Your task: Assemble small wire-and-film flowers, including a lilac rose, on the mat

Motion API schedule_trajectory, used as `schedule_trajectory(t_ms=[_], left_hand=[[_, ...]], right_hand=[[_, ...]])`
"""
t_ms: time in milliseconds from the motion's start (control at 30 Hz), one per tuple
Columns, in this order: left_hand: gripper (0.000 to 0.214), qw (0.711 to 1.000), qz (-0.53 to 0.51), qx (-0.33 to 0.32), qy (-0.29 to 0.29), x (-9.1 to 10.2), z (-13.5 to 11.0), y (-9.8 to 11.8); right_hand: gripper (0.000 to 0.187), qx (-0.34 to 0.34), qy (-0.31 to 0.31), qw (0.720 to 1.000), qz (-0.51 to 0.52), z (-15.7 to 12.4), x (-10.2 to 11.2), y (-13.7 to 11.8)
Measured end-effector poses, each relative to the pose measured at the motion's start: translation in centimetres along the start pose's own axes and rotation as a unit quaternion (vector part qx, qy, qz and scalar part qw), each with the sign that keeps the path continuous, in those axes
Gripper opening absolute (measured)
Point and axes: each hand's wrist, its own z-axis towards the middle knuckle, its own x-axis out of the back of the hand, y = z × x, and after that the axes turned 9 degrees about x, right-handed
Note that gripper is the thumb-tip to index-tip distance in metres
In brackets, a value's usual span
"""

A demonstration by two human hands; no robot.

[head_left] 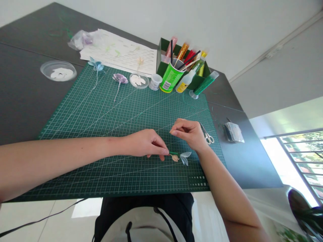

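Note:
My left hand reaches in low over the green cutting mat, thumb and fingers pinched. From its fingertips sticks out a small peach artificial flower. Close by, a green stem runs toward a pale blue artificial flower; whether my fingers also grip that stem I cannot tell. My right hand hovers up and to the right, thumb and forefinger pressed together. Anything between those fingers is too small to make out. White-handled scissors lie partly hidden behind my right wrist.
On the cutting mat lie a blue flower, a purple flower and a dish of white petals. A green can of tools, a glue bottle and a box of glitter tubes stand behind. Another dish sits left.

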Motion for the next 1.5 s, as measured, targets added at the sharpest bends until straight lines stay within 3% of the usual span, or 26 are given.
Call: schedule_trajectory(t_ms=[533, 1067, 1500], left_hand=[[0.022, 1.0, -0.005, -0.01, -0.002, 0.0, 0.0, 0.0], [0.015, 0.988, -0.15, -0.021, 0.032, 0.0, 0.4, -0.1], [0.017, 0.995, -0.09, -0.017, 0.04, 0.1, 0.1, -0.3]], right_hand=[[0.019, -0.003, 0.001, 0.999, -0.032, 0.2, -0.1, -0.2], [0.014, -0.056, -0.045, 0.997, -0.041, 0.3, 1.0, 0.0], [0.011, -0.054, -0.049, 0.997, -0.035, 0.2, 0.8, 0.3]])
